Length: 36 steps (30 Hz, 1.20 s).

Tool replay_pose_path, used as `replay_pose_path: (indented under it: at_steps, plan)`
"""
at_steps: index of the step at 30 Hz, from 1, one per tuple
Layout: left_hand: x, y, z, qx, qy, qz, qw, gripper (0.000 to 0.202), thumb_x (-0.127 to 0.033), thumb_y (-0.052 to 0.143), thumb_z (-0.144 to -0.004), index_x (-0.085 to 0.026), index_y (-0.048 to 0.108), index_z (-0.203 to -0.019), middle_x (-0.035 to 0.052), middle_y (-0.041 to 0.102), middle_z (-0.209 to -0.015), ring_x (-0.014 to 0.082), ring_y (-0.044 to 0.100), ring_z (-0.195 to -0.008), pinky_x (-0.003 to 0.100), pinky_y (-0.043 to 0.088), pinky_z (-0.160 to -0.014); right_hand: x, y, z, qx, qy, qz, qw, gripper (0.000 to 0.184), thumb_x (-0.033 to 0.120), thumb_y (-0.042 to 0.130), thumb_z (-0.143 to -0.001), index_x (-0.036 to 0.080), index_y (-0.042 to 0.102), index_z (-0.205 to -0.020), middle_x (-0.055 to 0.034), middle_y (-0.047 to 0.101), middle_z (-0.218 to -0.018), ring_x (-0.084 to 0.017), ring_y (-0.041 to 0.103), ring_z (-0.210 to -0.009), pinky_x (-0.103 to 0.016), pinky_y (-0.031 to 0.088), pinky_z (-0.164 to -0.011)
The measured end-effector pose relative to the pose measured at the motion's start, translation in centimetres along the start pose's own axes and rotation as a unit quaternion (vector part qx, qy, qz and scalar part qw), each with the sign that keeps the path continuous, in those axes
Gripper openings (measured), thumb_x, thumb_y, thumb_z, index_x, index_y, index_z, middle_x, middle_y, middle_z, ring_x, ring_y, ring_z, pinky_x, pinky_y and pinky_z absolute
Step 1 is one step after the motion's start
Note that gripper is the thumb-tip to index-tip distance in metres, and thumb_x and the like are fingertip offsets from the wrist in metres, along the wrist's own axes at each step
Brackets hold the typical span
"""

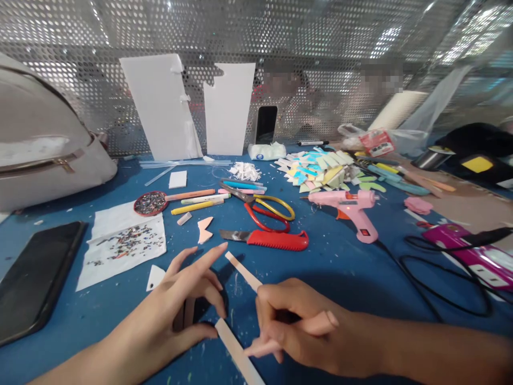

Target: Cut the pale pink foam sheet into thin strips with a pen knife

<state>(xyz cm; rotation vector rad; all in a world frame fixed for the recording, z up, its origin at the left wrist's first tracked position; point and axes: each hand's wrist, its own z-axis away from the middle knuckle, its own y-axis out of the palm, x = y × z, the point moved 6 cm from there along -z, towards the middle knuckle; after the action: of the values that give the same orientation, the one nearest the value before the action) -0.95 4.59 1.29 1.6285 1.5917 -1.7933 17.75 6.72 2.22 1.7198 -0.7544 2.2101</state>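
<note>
My right hand grips a peach-coloured marker, its tip down on a pale strip that runs off the bottom of the view. My left hand is spread, the thumb at the strip's upper end and the index finger stretched forward. A second pale strip lies between the hands, its near end hidden behind my right fingers. Beyond my left fingers are peach cut pieces and a small white piece with a dark dot. A red utility knife lies ahead, blade out to the left.
Scissors and several markers lie mid-table. To the right are a pink glue gun, its cord and a purple power strip. Coloured scraps are heaped behind. A phone and white bag sit left.
</note>
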Motion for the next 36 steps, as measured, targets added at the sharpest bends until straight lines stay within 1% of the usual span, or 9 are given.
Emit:
replay_pose_path:
  at_steps: [3, 9, 14, 17, 22, 26, 31, 33, 36]
  plan:
    - [0.2, 0.0, 0.0, -0.006, 0.002, 0.004, 1.000, 0.075, -0.038, 0.059, -0.106, -0.037, 0.010, -0.164, -0.0122, 0.071, -0.097, 0.0114, 0.062, -0.109, 0.028, -0.001, -0.124, 0.0, 0.1, -0.1, -0.003, -0.017, 0.038, 0.999, 0.017, 0.030, 0.055, -0.093, 0.018, 0.054, -0.081, 0.0006, 0.060, -0.067, -0.013, 0.057, -0.059, -0.021, 0.040, -0.054]
    - [0.3, 0.0, -0.4, -0.014, 0.012, 0.008, 1.000, 0.074, -0.039, 0.058, -0.106, -0.035, 0.012, -0.164, -0.0128, 0.073, -0.094, 0.0108, 0.062, -0.106, 0.025, 0.001, -0.122, -0.3, 0.5, -0.1, 0.017, -0.048, 0.047, 0.998, 0.022, 0.028, 0.046, -0.092, 0.021, 0.042, -0.072, 0.0036, 0.052, -0.054, -0.014, 0.060, -0.052, -0.021, 0.041, -0.050]
    - [0.2, 0.1, -0.2, -0.006, -0.001, 0.001, 1.000, 0.074, -0.040, 0.057, -0.107, -0.035, 0.010, -0.164, -0.0126, 0.073, -0.096, 0.0109, 0.061, -0.108, 0.026, 0.001, -0.123, -0.7, 1.0, 0.0, 0.069, 0.006, -0.032, 0.997, 0.027, 0.029, 0.045, -0.093, 0.021, 0.042, -0.068, -0.0033, 0.065, -0.063, -0.013, 0.062, -0.052, -0.016, 0.039, -0.044]
    - [0.1, 0.0, 0.1, -0.008, -0.006, -0.006, 1.000, 0.072, -0.042, 0.055, -0.108, -0.036, 0.010, -0.164, -0.0127, 0.073, -0.096, 0.0104, 0.061, -0.108, 0.026, 0.001, -0.123, -0.5, 0.6, 0.0, 0.048, 0.016, -0.055, 0.997, 0.026, 0.025, 0.045, -0.095, 0.019, 0.044, -0.070, -0.0031, 0.065, -0.067, -0.011, 0.061, -0.055, -0.017, 0.043, -0.049]
    - [0.1, 0.0, -0.1, -0.003, -0.003, -0.003, 1.000, 0.071, -0.041, 0.055, -0.107, -0.036, 0.012, -0.164, -0.0109, 0.073, -0.095, 0.0124, 0.062, -0.108, 0.033, 0.000, -0.125, 0.1, 0.3, 0.0, 0.004, -0.059, 0.035, 0.998, 0.019, 0.032, 0.050, -0.097, 0.018, 0.052, -0.084, -0.0005, 0.062, -0.069, -0.013, 0.059, -0.061, -0.022, 0.043, -0.056]
    - [0.1, -0.1, -0.3, -0.005, 0.003, 0.003, 1.000, 0.072, -0.035, 0.058, -0.107, -0.036, 0.013, -0.163, -0.0106, 0.073, -0.096, 0.0132, 0.062, -0.107, 0.034, -0.001, -0.125, 0.4, 0.6, 0.1, -0.007, -0.112, 0.092, 0.989, 0.016, 0.024, 0.048, -0.092, 0.020, 0.047, -0.076, 0.0011, 0.061, -0.067, -0.013, 0.057, -0.059, -0.024, 0.042, -0.057]
    - [0.0, -0.1, -0.2, -0.007, 0.002, 0.001, 1.000, 0.075, -0.030, 0.060, -0.106, -0.035, 0.013, -0.163, -0.0119, 0.073, -0.095, 0.0121, 0.062, -0.107, 0.031, -0.001, -0.125, -0.3, 1.3, 0.0, 0.080, -0.036, -0.010, 0.996, 0.025, 0.025, 0.045, -0.095, 0.022, 0.038, -0.071, 0.0024, 0.056, -0.059, -0.013, 0.063, -0.054, -0.019, 0.041, -0.048]
    - [0.1, -0.1, 0.0, -0.006, -0.002, 0.000, 1.000, 0.075, -0.028, 0.061, -0.105, -0.036, 0.013, -0.163, -0.0122, 0.073, -0.096, 0.0120, 0.061, -0.108, 0.030, -0.001, -0.125, -0.3, 1.1, 0.0, 0.072, -0.019, -0.039, 0.996, 0.025, 0.026, 0.043, -0.098, 0.022, 0.041, -0.073, 0.0007, 0.058, -0.063, -0.014, 0.064, -0.056, -0.019, 0.043, -0.049]
    - [0.1, -0.1, 0.0, -0.008, -0.003, 0.004, 1.000, 0.076, -0.027, 0.061, -0.105, -0.036, 0.014, -0.163, -0.0124, 0.073, -0.096, 0.0121, 0.061, -0.109, 0.030, -0.001, -0.124, 0.1, 0.6, 0.0, 0.024, -0.051, -0.001, 0.998, 0.017, 0.027, 0.048, -0.095, 0.020, 0.046, -0.080, -0.0005, 0.061, -0.070, -0.013, 0.061, -0.062, -0.021, 0.045, -0.056]
